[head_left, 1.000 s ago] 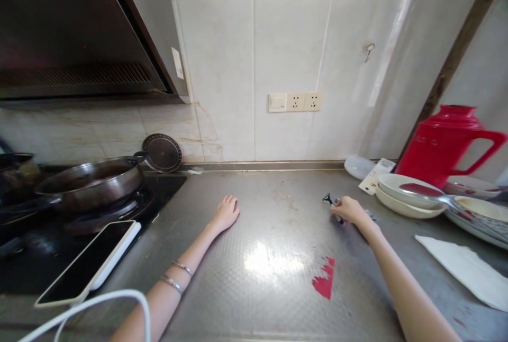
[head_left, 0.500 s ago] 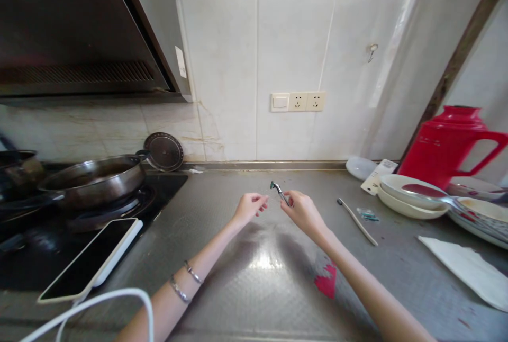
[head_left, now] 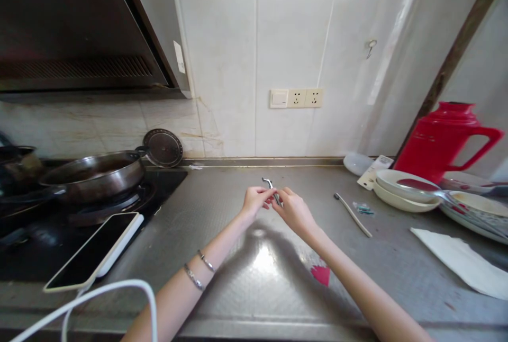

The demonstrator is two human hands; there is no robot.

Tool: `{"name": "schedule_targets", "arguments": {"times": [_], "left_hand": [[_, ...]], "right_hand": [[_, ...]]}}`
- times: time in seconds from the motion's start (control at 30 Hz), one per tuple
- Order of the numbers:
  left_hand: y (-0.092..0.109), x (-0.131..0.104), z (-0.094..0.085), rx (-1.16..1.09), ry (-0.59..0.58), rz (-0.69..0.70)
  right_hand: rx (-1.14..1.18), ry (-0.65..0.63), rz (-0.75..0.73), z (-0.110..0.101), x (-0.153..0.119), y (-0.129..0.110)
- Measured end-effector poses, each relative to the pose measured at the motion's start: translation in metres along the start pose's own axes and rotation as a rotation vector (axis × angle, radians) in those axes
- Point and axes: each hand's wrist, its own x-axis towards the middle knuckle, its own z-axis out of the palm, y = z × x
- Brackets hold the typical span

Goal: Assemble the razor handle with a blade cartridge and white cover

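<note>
A razor (head_left: 270, 184) with a slim metallic neck is in my right hand (head_left: 296, 212), its head tilted up and to the left above the counter. The fingers of that hand are wrapped round the handle. My left hand (head_left: 254, 201) is closed in a pinch, its fingertips meeting the right fingers at the handle. What the left fingertips pinch is too small to make out. Right of the hands lie a toothbrush (head_left: 353, 216) and a small clear packet (head_left: 364, 208) with teal pieces. A red scrap (head_left: 320, 274) is under the right forearm.
At left, a phone (head_left: 93, 252) with a white cable (head_left: 99, 289) overlaps the stove edge, near a steel pan (head_left: 95, 175). A red thermos jug (head_left: 444, 143), stacked bowls (head_left: 405, 201) and a white paper sheet (head_left: 460, 260) are at right.
My hands were apart, with a faint thin strand between them; now their fingertips meet. My left hand moved right, my right hand slightly left, and the razor's head turned. The view shifted slightly.
</note>
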Motion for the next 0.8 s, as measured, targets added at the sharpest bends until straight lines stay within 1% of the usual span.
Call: {"name": "schedule_targets", "arguments": {"times": [0.1, 0.17, 0.23, 0.37, 0.47, 0.6, 0.7, 0.8], "left_hand": [[0.003, 0.003, -0.004, 0.036, 0.003, 0.03], [0.004, 0.008, -0.011, 0.206, -0.013, 0.021], [0.004, 0.015, -0.021, 0.467, -0.06, -0.018], [-0.003, 0.029, -0.039, 0.698, -0.098, -0.082], [-0.01, 0.039, -0.046, 0.868, -0.084, -0.047], [-0.017, 0.047, -0.046, 1.046, -0.061, 0.04], [-0.022, 0.05, -0.044, 1.132, -0.07, 0.067], [-0.027, 0.052, -0.043, 1.186, -0.074, 0.063]], "right_hand": [[0.065, -0.025, -0.041, -0.001, -0.001, 0.003], [0.124, -0.022, -0.058, -0.003, -0.003, 0.009], [0.188, -0.021, -0.083, -0.008, -0.005, 0.019], [0.244, -0.099, -0.124, -0.022, -0.013, 0.046], [0.169, -0.124, -0.06, -0.029, -0.019, 0.073], [0.029, -0.114, 0.046, -0.035, -0.026, 0.113], [-0.062, -0.116, 0.176, -0.04, -0.033, 0.142], [-0.114, -0.153, 0.316, -0.048, -0.041, 0.165]]}}
